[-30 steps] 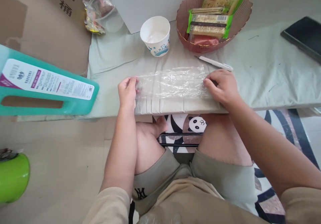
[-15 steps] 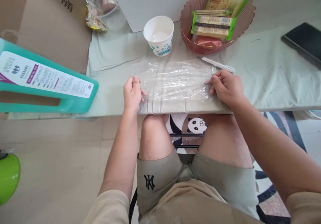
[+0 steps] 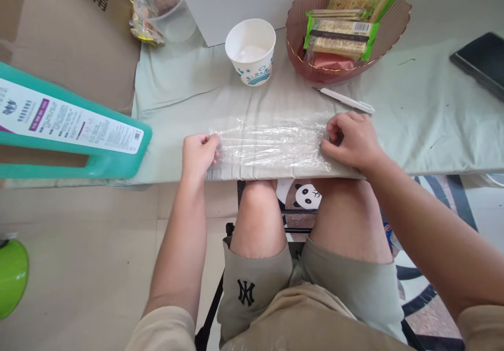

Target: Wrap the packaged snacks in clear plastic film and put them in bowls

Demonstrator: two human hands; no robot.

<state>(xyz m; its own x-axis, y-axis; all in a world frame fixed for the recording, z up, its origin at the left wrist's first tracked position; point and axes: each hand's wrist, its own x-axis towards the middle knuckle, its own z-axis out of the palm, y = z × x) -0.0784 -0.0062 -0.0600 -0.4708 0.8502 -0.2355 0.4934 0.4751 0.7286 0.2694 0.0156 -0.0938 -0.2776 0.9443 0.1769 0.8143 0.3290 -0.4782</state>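
Observation:
A crinkled sheet of clear plastic film (image 3: 271, 144) lies stretched sideways along the front edge of the cloth-covered table. Its left end is pinched between the thumb and fingers of my left hand (image 3: 200, 154). At the right end, my right hand (image 3: 354, 140) is closed, with curled fingers and the thumb down on the film's edge. Whether the film is one layer or a bag, I cannot tell. Just behind the film, a white utility knife (image 3: 346, 100) rests near my right hand. A white paper cup (image 3: 252, 54) with blue print stands upright farther back.
A pink ribbed bowl (image 3: 295, 41) holds packaged snacks (image 3: 338, 36). At the left lie a green jug (image 3: 129, 170) and a cardboard box (image 3: 74, 41). A clear plastic tub (image 3: 179, 20) stands beside wrappers. At the far right lies a black phone-like object (image 3: 482, 60).
My left hand has moved left and slightly toward me, now pinching the film's end. The film lies narrower and closer to the table edge. My right hand's fingers have curled more.

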